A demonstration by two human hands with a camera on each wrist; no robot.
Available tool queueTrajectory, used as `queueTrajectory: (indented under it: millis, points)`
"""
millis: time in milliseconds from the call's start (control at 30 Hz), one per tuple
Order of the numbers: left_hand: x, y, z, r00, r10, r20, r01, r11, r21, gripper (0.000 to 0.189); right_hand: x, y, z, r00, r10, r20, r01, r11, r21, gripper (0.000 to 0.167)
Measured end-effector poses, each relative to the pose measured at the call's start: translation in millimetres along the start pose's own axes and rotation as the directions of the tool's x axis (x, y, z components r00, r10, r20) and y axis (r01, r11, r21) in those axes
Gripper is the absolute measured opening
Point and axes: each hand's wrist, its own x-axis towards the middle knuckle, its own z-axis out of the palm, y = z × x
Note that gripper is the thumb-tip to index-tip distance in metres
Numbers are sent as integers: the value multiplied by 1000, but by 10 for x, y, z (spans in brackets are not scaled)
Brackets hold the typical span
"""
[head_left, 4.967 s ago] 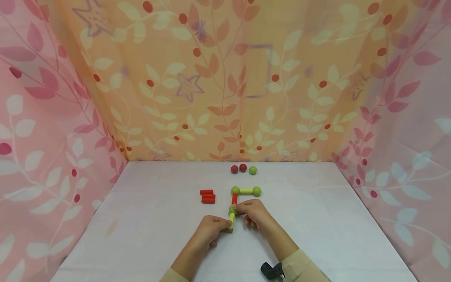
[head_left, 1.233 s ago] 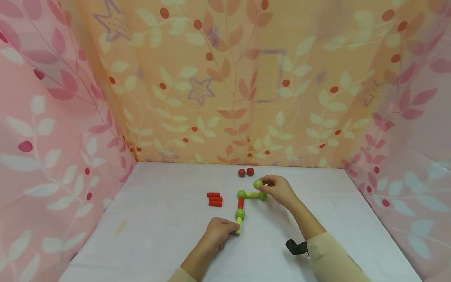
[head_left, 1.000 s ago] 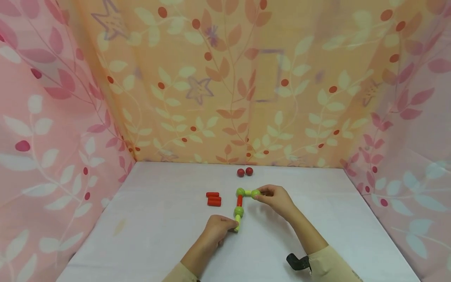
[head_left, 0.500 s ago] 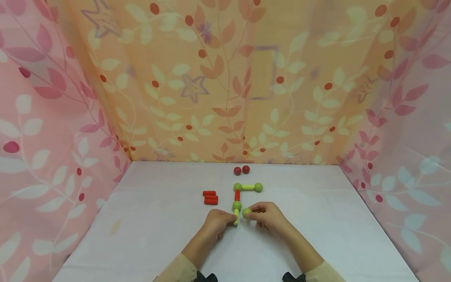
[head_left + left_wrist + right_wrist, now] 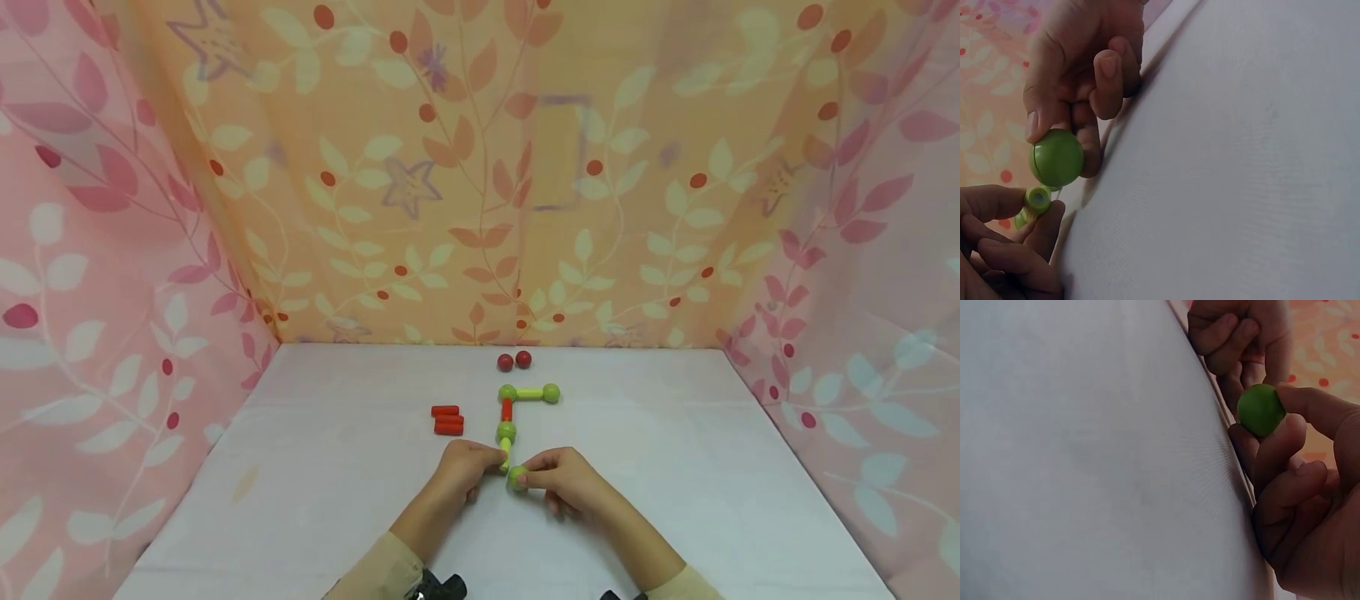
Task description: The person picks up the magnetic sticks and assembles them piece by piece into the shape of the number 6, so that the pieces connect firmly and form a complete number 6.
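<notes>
My left hand point(image 5: 459, 471) pinches a yellow-green rod point(image 5: 506, 450), the near piece of a joined stick-and-ball chain. In the left wrist view the rod's free end point(image 5: 1038, 199) shows a small hole. My right hand point(image 5: 573, 482) holds a loose green ball point(image 5: 517, 478) between thumb and fingers, just in front of that end; the right wrist view also shows this ball point(image 5: 1260, 410). Beyond the held rod the chain runs through a green ball point(image 5: 506, 432), a red rod point(image 5: 507, 410) and a corner ball point(image 5: 507, 392), then right along another yellow-green rod point(image 5: 529, 394) to an end ball point(image 5: 551, 392).
Several red rods point(image 5: 448, 428) lie together left of the chain. Two dark red balls point(image 5: 514, 361) sit near the back edge of the white table point(image 5: 337, 467). Patterned curtains point(image 5: 480, 208) enclose the back and both sides. Black wrist gear point(image 5: 442, 585) shows at the sleeves.
The right hand let go of the chain, took the green ball from the back row and brought it forward to the held rod's near end. The left hand kept its pinch on the rod.
</notes>
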Motion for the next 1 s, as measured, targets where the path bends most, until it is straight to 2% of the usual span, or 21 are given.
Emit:
queueTrajectory:
  millis: [200,367,700,1000]
  points:
    - [10,15,32,1000,16,13,-15,999,-40,22,-43,-29,84,1000,-1,10,1,1000,3,36]
    - [-5,20,46,1000,11,23,-9,998,-66,21,-55,-38,140,1000,14,-19,-14,1000,25,37]
    - [-17,24,87,1000,6,2,-6,995,-104,20,-62,-55,186,998,44,-47,-39,993,112,40]
    - [-35,17,81,1000,2,22,0,993,-116,24,-51,-46,206,997,58,-55,-50,989,138,40]
